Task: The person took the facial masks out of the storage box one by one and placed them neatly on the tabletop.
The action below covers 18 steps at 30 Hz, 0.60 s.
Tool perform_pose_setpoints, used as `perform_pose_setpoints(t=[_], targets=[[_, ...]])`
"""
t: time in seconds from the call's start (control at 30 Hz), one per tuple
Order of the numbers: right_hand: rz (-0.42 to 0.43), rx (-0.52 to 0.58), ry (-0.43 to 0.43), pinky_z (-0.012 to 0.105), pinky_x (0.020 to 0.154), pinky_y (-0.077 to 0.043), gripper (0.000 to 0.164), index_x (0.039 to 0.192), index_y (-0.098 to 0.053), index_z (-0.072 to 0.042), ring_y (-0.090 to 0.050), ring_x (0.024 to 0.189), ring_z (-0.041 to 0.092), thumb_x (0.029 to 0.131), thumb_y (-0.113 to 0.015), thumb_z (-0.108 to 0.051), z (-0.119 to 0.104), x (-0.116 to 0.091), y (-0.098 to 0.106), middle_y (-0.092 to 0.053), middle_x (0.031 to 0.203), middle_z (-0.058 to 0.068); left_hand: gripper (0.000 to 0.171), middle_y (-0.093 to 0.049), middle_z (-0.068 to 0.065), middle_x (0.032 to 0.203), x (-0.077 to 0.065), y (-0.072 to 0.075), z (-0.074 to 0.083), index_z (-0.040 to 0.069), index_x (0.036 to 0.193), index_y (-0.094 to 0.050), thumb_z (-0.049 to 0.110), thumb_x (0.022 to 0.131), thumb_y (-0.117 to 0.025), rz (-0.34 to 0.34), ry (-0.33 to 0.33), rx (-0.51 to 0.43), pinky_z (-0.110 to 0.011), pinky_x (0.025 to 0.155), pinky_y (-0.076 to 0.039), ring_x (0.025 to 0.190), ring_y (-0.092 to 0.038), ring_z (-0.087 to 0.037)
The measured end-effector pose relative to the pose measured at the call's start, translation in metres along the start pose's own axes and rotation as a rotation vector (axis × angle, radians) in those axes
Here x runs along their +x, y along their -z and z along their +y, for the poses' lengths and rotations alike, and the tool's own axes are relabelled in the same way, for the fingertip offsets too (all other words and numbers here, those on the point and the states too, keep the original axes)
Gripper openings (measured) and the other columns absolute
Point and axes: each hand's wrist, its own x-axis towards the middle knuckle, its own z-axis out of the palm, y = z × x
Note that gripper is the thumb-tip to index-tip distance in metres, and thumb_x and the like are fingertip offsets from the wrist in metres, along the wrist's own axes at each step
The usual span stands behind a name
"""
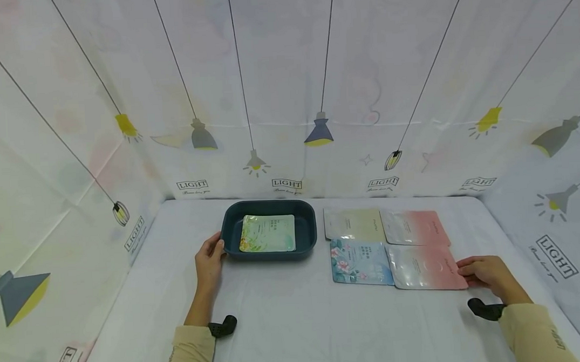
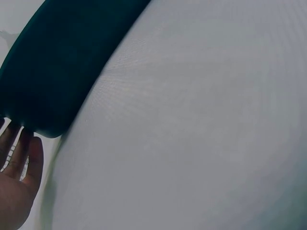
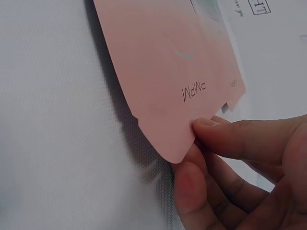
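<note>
A dark blue-green rectangular tray sits toward the back left, holding a green floral face-mask sachet. At the tray's left end, my left hand touches the outside with its fingertips. In the left wrist view, fairly straight fingers reach up to the tray's end. On the right, my right hand pinches the corner of the nearer pink face-mask sachet. The right wrist view shows the thumb on top of this pink sachet and fingers beneath it, the corner lifted.
Beside the held sachet lies a blue floral sachet. Behind them are a pale yellow sachet and another pink sachet, edges close together. The white-covered table meets a lamp-printed cloth backdrop at the back and sides.
</note>
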Motion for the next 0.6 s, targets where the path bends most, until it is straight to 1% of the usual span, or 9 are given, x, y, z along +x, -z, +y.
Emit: perform_pose_setpoints(t=[0.13, 0.2, 0.33, 0.4, 0.47, 0.6], targets=[[0.014, 0.005, -0.031, 0.030, 0.064, -0.058, 0.036, 0.118, -0.058, 0.014, -0.063, 0.069, 0.018, 0.091, -0.062, -0.009, 0.001, -0.002, 0.000, -0.068, 0.076, -0.004, 0.038, -0.055, -0.017, 0.139, -0.010, 0.001, 0.017, 0.001, 0.136, -0.053, 0.016, 0.101, -0.052, -0.016, 0.028, -0.004, -0.028, 0.087, -0.054, 0.123, -0.055, -0.031], [0.027, 0.014, -0.050, 0.031, 0.064, -0.058, 0.037, 0.119, -0.057, 0.015, -0.064, 0.068, 0.018, 0.092, -0.061, -0.010, 0.002, -0.002, -0.001, -0.068, 0.075, -0.003, 0.038, -0.056, -0.018, 0.139, -0.012, 0.000, 0.018, 0.000, 0.136, -0.052, 0.016, 0.101, -0.051, -0.015, 0.023, 0.003, -0.031, 0.089, -0.054, 0.122, -0.055, -0.031], [0.073, 0.024, -0.077, 0.030, 0.063, -0.057, 0.041, 0.125, -0.052, 0.015, -0.064, 0.069, 0.018, 0.094, -0.058, -0.011, 0.001, -0.002, -0.002, -0.068, 0.075, -0.002, 0.038, -0.056, -0.018, 0.138, -0.013, 0.000, 0.020, 0.000, 0.136, -0.053, 0.015, 0.101, -0.051, -0.012, 0.013, 0.010, -0.032, 0.088, -0.055, 0.121, -0.055, -0.032], [0.098, 0.025, -0.078, 0.029, 0.062, -0.057, 0.044, 0.127, -0.051, 0.015, -0.063, 0.070, 0.017, 0.095, -0.058, -0.014, -0.002, -0.002, -0.002, -0.068, 0.076, -0.002, 0.038, -0.056, -0.019, 0.138, -0.013, 0.000, 0.021, -0.001, 0.136, -0.053, 0.015, 0.101, -0.051, -0.012, 0.002, 0.016, -0.034, 0.089, -0.055, 0.121, -0.056, -0.033], [0.112, 0.022, -0.062, 0.027, 0.062, -0.057, 0.046, 0.128, -0.050, 0.014, -0.063, 0.070, 0.016, 0.096, -0.057, -0.018, -0.006, -0.002, -0.003, -0.067, 0.077, -0.002, 0.038, -0.056, -0.019, 0.138, -0.013, 0.000, 0.023, -0.001, 0.136, -0.053, 0.014, 0.102, -0.051, -0.013, -0.007, 0.018, -0.036, 0.090, -0.054, 0.120, -0.056, -0.033], [0.095, 0.037, -0.015, 0.026, 0.064, -0.058, 0.052, 0.130, -0.048, 0.014, -0.065, 0.071, 0.014, 0.097, -0.057, -0.025, -0.017, -0.004, -0.006, -0.068, 0.077, -0.004, 0.038, -0.055, -0.019, 0.139, -0.013, -0.001, 0.024, -0.001, 0.136, -0.052, 0.014, 0.102, -0.050, -0.015, -0.013, 0.017, -0.038, 0.091, -0.054, 0.120, -0.056, -0.033]])
